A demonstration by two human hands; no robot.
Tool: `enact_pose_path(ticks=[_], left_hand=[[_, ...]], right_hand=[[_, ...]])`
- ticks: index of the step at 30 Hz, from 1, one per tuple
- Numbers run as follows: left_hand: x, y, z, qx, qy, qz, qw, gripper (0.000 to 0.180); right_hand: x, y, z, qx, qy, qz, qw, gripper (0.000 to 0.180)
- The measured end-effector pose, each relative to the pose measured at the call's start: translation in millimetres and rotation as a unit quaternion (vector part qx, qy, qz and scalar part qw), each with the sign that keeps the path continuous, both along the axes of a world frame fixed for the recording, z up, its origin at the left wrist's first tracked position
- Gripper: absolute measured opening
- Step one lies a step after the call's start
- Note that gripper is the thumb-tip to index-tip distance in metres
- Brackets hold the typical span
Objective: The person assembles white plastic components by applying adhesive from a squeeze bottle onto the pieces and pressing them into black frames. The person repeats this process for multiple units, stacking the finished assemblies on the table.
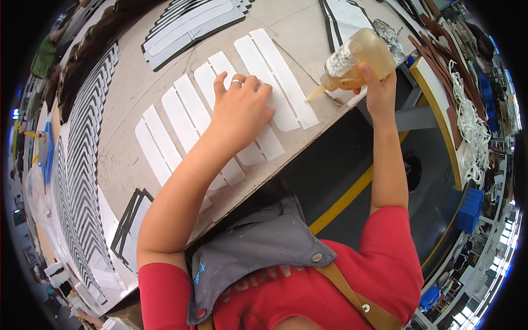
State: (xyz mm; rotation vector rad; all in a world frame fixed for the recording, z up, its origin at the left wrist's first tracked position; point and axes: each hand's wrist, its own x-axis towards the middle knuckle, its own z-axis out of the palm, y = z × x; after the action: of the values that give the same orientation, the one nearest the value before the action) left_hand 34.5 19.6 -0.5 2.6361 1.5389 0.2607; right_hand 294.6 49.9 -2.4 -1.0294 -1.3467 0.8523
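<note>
My right hand (379, 91) grips a clear squeeze bottle (366, 58) of amber liquid, tilted with its nozzle pointing down and left. The nozzle tip is close to the right edge of the rightmost white slotted strip piece (275, 82); I cannot tell whether it touches. Several such flat white pieces (159, 144) lie side by side on the worktable (124, 159). My left hand (242, 113) rests over the middle pieces, fingers slightly bent and apart, a ring on one finger. Its palm hides part of the pieces below.
Overlapping black-edged white pieces (192, 36) lie at the far side, with a long row of similar ones (82, 154) at left. Crumpled foil (389, 34) sits by the bottle. White cords (472, 124) hang at right near a blue bin (470, 210).
</note>
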Motion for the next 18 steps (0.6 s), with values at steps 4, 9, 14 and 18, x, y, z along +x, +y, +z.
enact_pose_path(ticks=[4, 9, 14, 18], left_hand=[[0, 1, -3, 0.047, -0.009, -0.004, 0.999, 0.026], [2, 4, -1, 0.000, -0.003, -0.007, 1.000, 0.024], [-28, -5, 12, 0.030, -0.165, 0.049, 0.985, 0.023], [-100, -46, 46, 0.081, -0.181, 0.076, 0.977, 0.019]], right_hand=[[12, -25, -3, -0.009, 0.035, 0.000, 0.999, 0.042], [27, -34, 21, -0.055, 0.237, 0.011, 0.970, 0.049], [39, 3, 83, -0.015, 0.252, 0.142, 0.957, 0.056], [7, 24, 64, -0.144, -0.491, -0.011, 0.859, 0.060]])
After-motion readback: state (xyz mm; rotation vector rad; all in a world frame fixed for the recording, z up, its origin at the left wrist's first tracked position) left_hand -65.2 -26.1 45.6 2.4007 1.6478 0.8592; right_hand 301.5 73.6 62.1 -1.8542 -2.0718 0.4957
